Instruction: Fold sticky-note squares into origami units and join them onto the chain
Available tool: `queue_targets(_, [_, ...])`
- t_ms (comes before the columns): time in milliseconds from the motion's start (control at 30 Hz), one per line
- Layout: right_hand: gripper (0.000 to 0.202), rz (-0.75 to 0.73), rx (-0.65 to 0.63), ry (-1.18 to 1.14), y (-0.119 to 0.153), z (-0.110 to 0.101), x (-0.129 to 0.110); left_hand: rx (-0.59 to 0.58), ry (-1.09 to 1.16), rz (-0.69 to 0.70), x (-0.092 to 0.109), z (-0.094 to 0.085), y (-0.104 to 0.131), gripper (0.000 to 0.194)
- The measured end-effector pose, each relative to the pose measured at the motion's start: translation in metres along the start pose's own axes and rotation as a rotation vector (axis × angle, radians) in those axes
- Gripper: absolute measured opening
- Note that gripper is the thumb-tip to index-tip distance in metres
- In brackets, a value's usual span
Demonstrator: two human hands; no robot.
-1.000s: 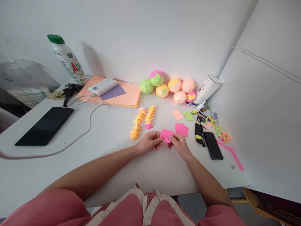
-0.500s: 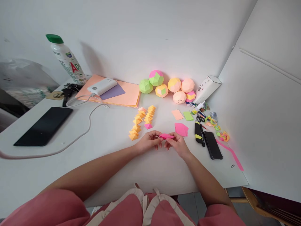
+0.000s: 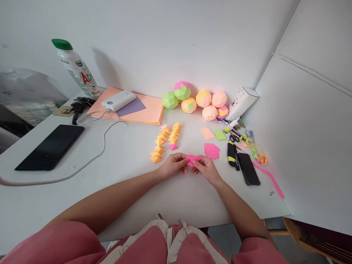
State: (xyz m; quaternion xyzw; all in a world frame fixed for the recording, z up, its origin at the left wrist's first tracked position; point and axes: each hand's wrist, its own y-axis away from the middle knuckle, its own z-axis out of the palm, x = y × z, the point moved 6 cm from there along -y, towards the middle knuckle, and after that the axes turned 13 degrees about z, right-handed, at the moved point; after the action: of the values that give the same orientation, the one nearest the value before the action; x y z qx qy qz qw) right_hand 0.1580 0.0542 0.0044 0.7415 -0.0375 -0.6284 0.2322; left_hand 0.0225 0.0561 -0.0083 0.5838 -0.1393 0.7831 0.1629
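Between both hands, above the white table, is a piece of folded pink paper (image 3: 193,158). My left hand (image 3: 174,165) pinches its left end, and my right hand (image 3: 208,168) grips the right end with the thumb on top. Just beyond my right hand lie pink paper pieces (image 3: 211,150), with a peach paper stack (image 3: 207,133) and a green paper stack (image 3: 220,134) behind them. Past my left hand stand two rows of folded orange paper units (image 3: 159,141), one ending in a pink folded unit (image 3: 173,146).
Faceted paper balls (image 3: 182,90) sit against the wall. To the right are scissors (image 3: 234,137), a cutter (image 3: 232,154), a phone (image 3: 249,168) and a white box (image 3: 243,103). Leftward are a tablet (image 3: 51,147), a cable (image 3: 102,150), a power bank (image 3: 121,101) and a bottle (image 3: 79,71).
The pink paper has tipped so that more of its face shows. Both hands stay in nearly the same place, with fingers shifted slightly on the paper.
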Motion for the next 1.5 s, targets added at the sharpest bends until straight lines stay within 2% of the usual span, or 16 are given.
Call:
queue_targets(300, [0.025,-0.031,0.007,0.025,0.004,0.001,-0.006,-0.016,0.049,0.033,-0.002,0.002,0.002,0.035])
queue_targets(433, [0.027,-0.046,0.076,0.064,0.004,-0.002,-0.005,-0.001,0.044,0.055,0.001,0.001,0.002,0.036])
queue_targets(567, [0.031,-0.104,0.144,0.102,0.008,-0.003,-0.010,-0.038,-0.026,0.051,0.002,0.002,0.001,0.039])
queue_targets(700, [0.033,-0.106,0.127,0.104,0.010,0.000,-0.013,-0.054,-0.064,0.025,0.001,0.002,0.001,0.037])
queue_targets(900, [0.035,-0.048,0.081,0.106,0.005,0.002,-0.003,0.083,0.013,0.059,0.005,-0.002,0.002,0.035])
queue_targets(1000, [0.035,-0.043,0.058,0.143,0.006,0.004,-0.003,0.057,-0.009,0.070,0.003,-0.001,0.002,0.034])
queue_targets(1167, [0.037,-0.060,0.096,0.155,0.009,0.005,-0.004,-0.005,-0.104,0.057,-0.003,0.000,0.002,0.035])
queue_targets(1367, [0.037,0.002,0.004,0.254,0.008,0.013,0.001,0.052,-0.033,0.057,0.002,0.000,0.002,0.034])
queue_targets(1500, [0.029,-0.057,-0.076,0.370,0.012,0.017,-0.003,0.082,0.000,0.054,0.003,-0.002,0.002,0.034])
